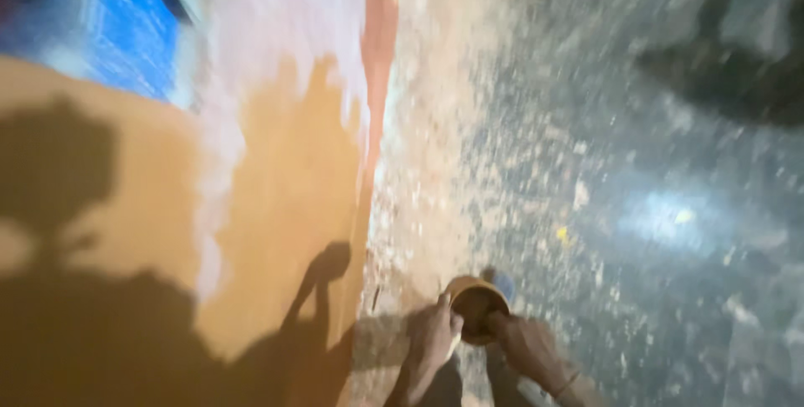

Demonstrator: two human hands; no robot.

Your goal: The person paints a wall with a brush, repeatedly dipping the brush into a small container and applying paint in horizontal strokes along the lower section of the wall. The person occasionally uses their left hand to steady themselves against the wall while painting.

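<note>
Head view, blurred: small round container, orange-brown, rim lighter, inside dark. Mouth tipped up toward the camera; long axis not readable. Low in the frame, over the speckled grey floor, just right of the orange-brown wall. Left hand curled against the left rim, fingers closed on it. Right hand pinching the right rim, thin band at the wrist. Shadows across the wall; blue patch top left.

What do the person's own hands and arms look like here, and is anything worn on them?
Both hands are bare, with no gloves. The right hand has a thin band or bangle at the wrist. The left hand shows no visible jewellery, and no sleeves reach either forearm. Blur hides finer detail.
</note>
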